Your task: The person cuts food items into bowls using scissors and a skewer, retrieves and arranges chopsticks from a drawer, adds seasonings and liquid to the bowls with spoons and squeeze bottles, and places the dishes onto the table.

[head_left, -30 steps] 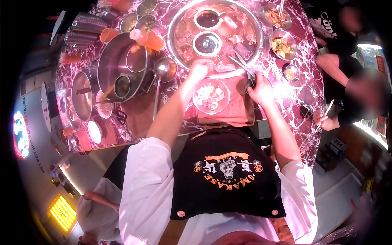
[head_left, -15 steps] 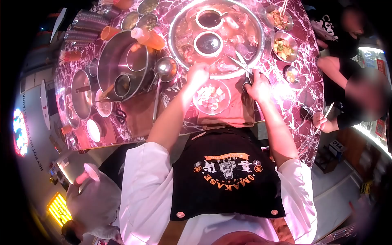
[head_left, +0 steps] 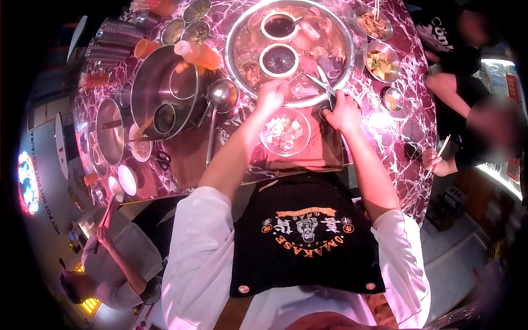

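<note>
My right hand (head_left: 345,113) grips the handles of a pair of scissors (head_left: 326,88). Their blades are apart and point over the near rim of a large metal basin (head_left: 229,55). Inside the basin, pieces of meat lie in liquid around two bowls of dark sauce, the nearer bowl (head_left: 279,59) and the farther bowl (head_left: 279,26). My left hand (head_left: 273,94) is closed at the basin's near rim; what its fingers hold, if anything, I cannot make out. Below and between my hands stands a clear bowl (head_left: 286,154) of pale cut pieces.
To the left are a ladle (head_left: 223,94), a deep metal pot (head_left: 137,71) and an orange squeeze bottle (head_left: 201,55). Small dishes of food (head_left: 382,61) line the right. A person's hand (head_left: 432,161) holds chopsticks at right; another person (head_left: 118,264) stands lower left.
My right hand and the scissors have shifted slightly left. At lower left, the other person has turned and reached toward the table edge with chopsticks and a small white dish.
</note>
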### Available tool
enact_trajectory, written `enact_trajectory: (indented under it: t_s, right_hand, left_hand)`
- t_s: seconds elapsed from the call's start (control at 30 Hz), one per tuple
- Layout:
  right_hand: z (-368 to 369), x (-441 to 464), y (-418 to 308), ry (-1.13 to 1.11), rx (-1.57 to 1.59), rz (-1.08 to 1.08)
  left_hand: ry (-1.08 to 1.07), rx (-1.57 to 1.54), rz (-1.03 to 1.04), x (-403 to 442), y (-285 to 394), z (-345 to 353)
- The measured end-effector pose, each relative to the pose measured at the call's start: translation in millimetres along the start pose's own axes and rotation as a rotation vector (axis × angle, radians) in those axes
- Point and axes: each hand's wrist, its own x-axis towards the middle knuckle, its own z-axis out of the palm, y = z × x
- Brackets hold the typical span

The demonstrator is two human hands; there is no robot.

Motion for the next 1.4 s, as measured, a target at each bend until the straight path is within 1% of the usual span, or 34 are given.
enact_trajectory:
  t_s: [0.03,0.1,0.17,0.2,0.27,0.33,0.5,0.57,0.6,0.67,0.77,0.83,0.9,0.97,1.1,1.17,1.2,1.27,1.3,1.33,1.4]
  right_hand:
    - [-3,0,-2,-0.034,-0.019,0.018]
    - [-1,-3,1,-0.033,-0.017,0.028]
    - [-1,-8,6,-0.026,0.001,0.032]
    - [-1,-8,5,-0.028,-0.003,0.028]
    - [-2,-10,3,-0.07,0.006,0.048]
    - [4,-2,-2,-0.045,-0.005,0.042]
    - [16,6,4,-0.014,0.129,0.01]
    - [18,6,4,-0.006,0.159,-0.002]
    - [16,6,2,0.005,0.17,-0.006]
    - [16,6,2,0.017,0.182,-0.007]
    - [28,9,11,0.027,0.179,-0.031]
    - [31,9,20,0.091,0.178,-0.082]
    - [29,9,27,0.051,0.192,-0.104]
    - [22,4,33,0.013,0.202,-0.125]
    - [10,-8,33,0.092,0.146,-0.124]
    - [8,-5,26,0.136,0.118,-0.097]
    - [11,0,21,0.137,0.118,-0.098]
    - [21,10,15,0.206,0.116,-0.129]
    - [28,15,18,0.237,0.164,-0.152]
    - [32,18,23,0.237,0.163,-0.154]
    - [33,16,30,0.102,0.21,-0.102]
  left_hand:
    - [-0.009,-0.021,-0.009,2,-1,1]
    - [-0.016,-0.046,-0.018,3,-3,2]
    - [0.007,0.039,0.047,5,-6,2]
    - [0.012,0.035,0.044,5,-8,1]
    - [-0.004,0.01,0.107,6,-10,2]
    - [-0.003,0.017,0.097,6,-12,3]
    - [-0.001,0.047,0.093,17,-18,6]
    - [0.017,0.103,0.17,20,-25,8]
    - [0.017,0.103,0.169,21,-23,7]
    - [-0.006,0.088,0.084,22,-19,8]
    - [0.039,0.146,0.118,27,-24,11]
    - [0.047,0.12,0.101,28,-28,12]
    - [0.055,0.095,0.087,28,-25,10]
    - [0.016,0.056,0.029,26,-15,5]
    - [-0.004,-0.009,0.006,26,-18,-2]
    - [-0.041,-0.009,0.053,25,-20,-1]
    - [-0.039,-0.009,0.054,25,-17,-1]
    - [-0.034,-0.027,0.009,25,-12,-1]
    - [-0.033,-0.028,0.009,28,-11,-2]
    - [-0.026,-0.027,0.004,30,-9,-4]
    - [-0.022,-0.03,-0.009,32,-7,-4]
